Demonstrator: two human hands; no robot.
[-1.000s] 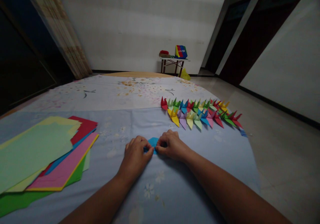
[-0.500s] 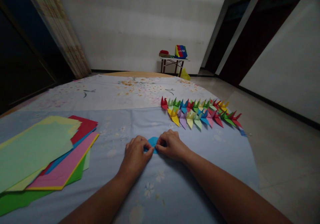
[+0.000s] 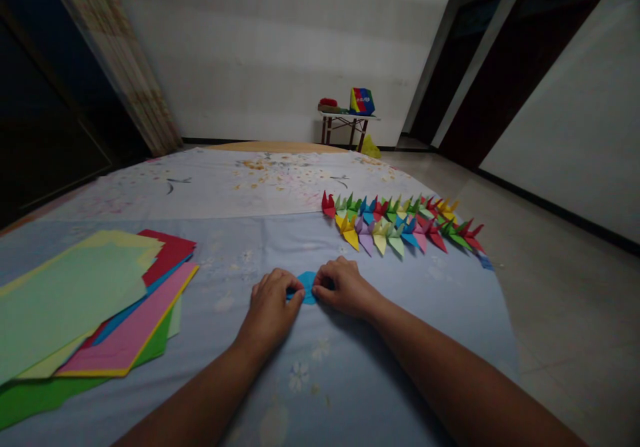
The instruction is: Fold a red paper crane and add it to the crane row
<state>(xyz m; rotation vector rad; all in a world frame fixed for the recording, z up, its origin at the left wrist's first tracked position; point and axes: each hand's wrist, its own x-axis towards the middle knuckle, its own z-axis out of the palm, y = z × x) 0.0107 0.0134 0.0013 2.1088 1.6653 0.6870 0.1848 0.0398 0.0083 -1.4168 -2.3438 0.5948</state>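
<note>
A small folded piece of blue origami paper [image 3: 309, 288] lies low over the cloth in the middle of the head view, partly covered by my fingers. My left hand [image 3: 276, 298] pinches its left side between thumb and fingers. On the opposite side, my right hand [image 3: 341, 287] grips the paper's edge in a similar pinch. Beyond my right hand stand several folded paper cranes [image 3: 399, 234] in many colours, set in close rows. Left of my left hand lies a fanned stack of coloured paper sheets [image 3: 75, 300], pale green on top.
A light blue flowered cloth [image 3: 300, 380] covers the near part of the round table, and a white flowered cloth [image 3: 215, 184] the far part. By the wall, a small table [image 3: 345, 116] bears a multicoloured cube-shaped bag [image 3: 362, 102]. A yellow bag [image 3: 369, 147] sits below.
My left hand has shifted slightly left, its thumb drawing away from my right fingers. More of the blue paper shows between the hands. The cranes and the sheets stay put.
</note>
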